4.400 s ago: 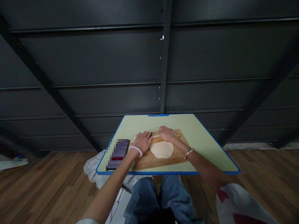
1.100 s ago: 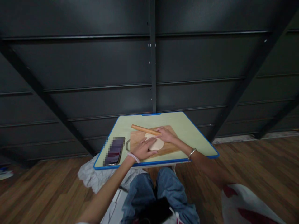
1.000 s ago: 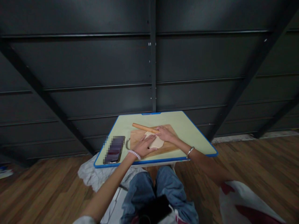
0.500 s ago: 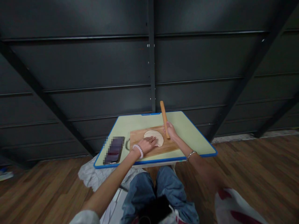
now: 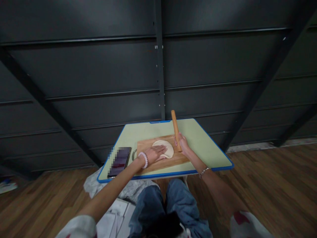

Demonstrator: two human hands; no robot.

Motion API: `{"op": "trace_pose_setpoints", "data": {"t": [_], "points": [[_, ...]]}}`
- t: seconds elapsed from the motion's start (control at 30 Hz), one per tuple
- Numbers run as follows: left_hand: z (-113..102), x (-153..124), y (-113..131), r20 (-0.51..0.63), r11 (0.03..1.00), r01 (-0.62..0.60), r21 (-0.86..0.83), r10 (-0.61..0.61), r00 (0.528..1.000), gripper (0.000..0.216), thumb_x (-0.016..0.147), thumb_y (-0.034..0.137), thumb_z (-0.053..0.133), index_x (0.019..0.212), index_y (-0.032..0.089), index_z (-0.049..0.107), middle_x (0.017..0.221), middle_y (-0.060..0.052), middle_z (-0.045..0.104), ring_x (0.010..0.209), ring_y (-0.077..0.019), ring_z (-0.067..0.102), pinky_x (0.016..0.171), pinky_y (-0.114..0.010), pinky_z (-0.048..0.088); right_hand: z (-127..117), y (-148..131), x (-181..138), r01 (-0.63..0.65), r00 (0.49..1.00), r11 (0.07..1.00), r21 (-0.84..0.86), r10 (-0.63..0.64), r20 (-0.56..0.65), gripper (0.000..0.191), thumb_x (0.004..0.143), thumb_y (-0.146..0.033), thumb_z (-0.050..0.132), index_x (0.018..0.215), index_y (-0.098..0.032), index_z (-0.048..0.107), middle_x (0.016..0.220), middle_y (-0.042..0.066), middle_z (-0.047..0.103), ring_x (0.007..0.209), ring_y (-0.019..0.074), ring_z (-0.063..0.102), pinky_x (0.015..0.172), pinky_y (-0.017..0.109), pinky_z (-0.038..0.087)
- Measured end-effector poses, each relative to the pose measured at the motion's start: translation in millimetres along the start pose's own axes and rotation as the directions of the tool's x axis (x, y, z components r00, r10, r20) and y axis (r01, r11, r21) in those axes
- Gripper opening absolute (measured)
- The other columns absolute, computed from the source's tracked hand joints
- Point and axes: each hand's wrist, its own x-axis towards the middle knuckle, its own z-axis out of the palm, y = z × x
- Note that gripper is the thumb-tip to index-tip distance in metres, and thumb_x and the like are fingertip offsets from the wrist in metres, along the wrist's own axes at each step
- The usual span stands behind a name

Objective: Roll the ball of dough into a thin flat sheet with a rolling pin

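The table is carrying everything here. It is looking rather narrow, so a hard push could be shaking it; how firmly it is standing, I cannot judge.

The board is lying on the table, a little turned. If its hold underneath is being weak, pressure from one side could be making it slide.

The pin is pointing away, with its far end apparently rising. If it is slipping, it could be falling and denting the dough, or rolling off the table.

The phone is lying close to the table's left edge, apart from the board. A careless movement on that side could be knocking it down.

The dough is lying on the board, flattened and roughly round. If it is sticking there, a pull could be stretching or tearing it.

The left hand is resting open on the dough; uneven pressing could be leaving thin places.

The right hand is gripping the pin close to its near end, so a loosening grip could be letting the long free part tip.

The beads are circling the left wrist, and a low wrist could be dragging them across the dough.
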Motion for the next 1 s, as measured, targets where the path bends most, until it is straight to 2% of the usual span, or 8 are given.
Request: {"op": "trace_pose_setpoints", "data": {"t": [0.13, 0.27, 0.33, 0.47, 0.7, 0.87, 1.0], "points": [[1, 3, 0, -0.067, 0.993, 0.029, -0.118, -0.037, 0.997, 0.041, 0.095, 0.040, 0.033, 0.125, 0.022, 0.053, 0.129, -0.007, 0.055, 0.123, -0.0183, 0.047, 0.108, -0.037, 0.032, -2, -2, 0, -0.049, 0.998, 0.996, 0.080, 0.052, -0.033, 0.036, 0.082, -0.057, 0.044, 0.072, -0.022, 0.049, 0.048, -0.005, 0.046, 0.036, 0.0091, 0.039, 0.036, 0.022, 0.033], [-3, 9, 2, -0.091, 0.959, 0.182, -0.218, -0.206, 0.974, 0.035, 0.094, 0.037, 0.040, 0.120, 0.021, 0.056, 0.124, -0.008, 0.057, 0.112, -0.0204, 0.054, 0.097, -0.041, 0.043, -4, 0, 2, -0.078, 0.995, 0.991, 0.104, 0.083, -0.049, 0.036, 0.083, -0.056, 0.042, 0.072, -0.022, 0.049, 0.047, -0.005, 0.045, 0.037, 0.0100, 0.040, 0.038, 0.023, 0.035], [-6, 10, 3, -0.070, 0.951, 0.217, -0.222, -0.237, 0.969, 0.033, 0.091, 0.036, 0.048, 0.118, 0.019, 0.055, 0.122, -0.009, 0.055, 0.106, -0.0209, 0.056, 0.090, -0.042, 0.047, -4, 0, 3, -0.074, 0.995, 0.990, 0.122, 0.083, -0.063, 0.036, 0.083, -0.055, 0.042, 0.072, -0.022, 0.049, 0.050, -0.005, 0.047, 0.037, 0.0093, 0.040, 0.038, 0.023, 0.035], [-12, 8, 5, -0.035, 0.948, 0.223, -0.226, -0.237, 0.971, 0.032, 0.089, 0.034, 0.053, 0.116, 0.017, 0.053, 0.118, -0.009, 0.054, 0.099, -0.0198, 0.057, 0.084, -0.041, 0.050, -3, 3, 4, -0.068, 0.995, 0.989, 0.133, 0.078, -0.070, 0.035, 0.084, -0.056, 0.041, 0.074, -0.023, 0.048, 0.052, -0.005, 0.048, 0.037, 0.0091, 0.039, 0.037, 0.022, 0.033], [-13, 16, 4, -0.008, 0.925, 0.252, -0.285, -0.265, 0.964, 0.033, 0.089, 0.034, 0.053, 0.117, 0.016, 0.052, 0.117, -0.009, 0.055, 0.099, -0.0200, 0.057, 0.083, -0.041, 0.050, -3, 4, 1, -0.061, 0.996, 0.989, 0.138, 0.068, -0.049, 0.039, 0.085, -0.056, 0.043, 0.068, -0.022, 0.050, 0.047, -0.005, 0.046, 0.036, 0.0092, 0.039, 0.037, 0.023, 0.033], [-10, 23, 5, -0.038, 0.871, 0.299, -0.389, -0.339, 0.940, 0.030, 0.090, 0.033, 0.051, 0.115, 0.018, 0.054, 0.118, -0.009, 0.055, 0.099, -0.0188, 0.057, 0.084, -0.040, 0.050, -2, 1, 0, -0.083, 0.994, 0.985, 0.150, 0.092, -0.053, 0.038, 0.086, -0.052, 0.044, 0.067, -0.021, 0.051, 0.045, -0.005, 0.044, 0.036, 0.0088, 0.039, 0.037, 0.022, 0.033], [-9, 23, 5, -0.080, 0.790, 0.322, -0.521, -0.421, 0.903, 0.032, 0.089, 0.034, 0.053, 0.116, 0.017, 0.053, 0.117, -0.008, 0.055, 0.099, -0.0200, 0.057, 0.083, -0.040, 0.050, 0, 2, 1, -0.103, 0.992, 0.975, 0.199, 0.115, -0.052, 0.033, 0.087, -0.047, 0.045, 0.067, -0.021, 0.051, 0.047, -0.004, 0.045, 0.037, 0.0086, 0.038, 0.037, 0.021, 0.033]]}}
